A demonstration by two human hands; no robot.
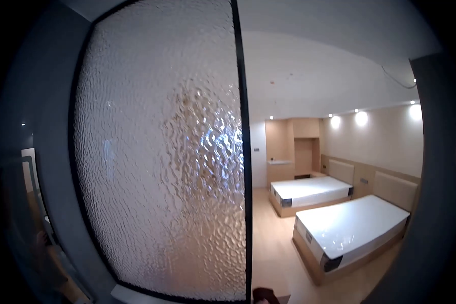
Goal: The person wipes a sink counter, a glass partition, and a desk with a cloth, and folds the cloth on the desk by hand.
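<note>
A tall pane of rippled glass (157,152) in a black frame (242,101) fills the left and middle of the head view. Low at the bottom edge, just right of the frame, a dark red thing (265,295) that looks like cloth pokes into view. Beneath it shows a small skin-toned patch, perhaps part of my right hand, too cut off to make out its fingers. My left hand does not show.
Beyond the glass, two low wooden beds with white mattresses (357,223) (314,188) stand along the right wall. A wooden cabinet (279,142) is at the back. Dark wall edges (443,177) close in on the right. A mirror-like strip (30,202) lies at far left.
</note>
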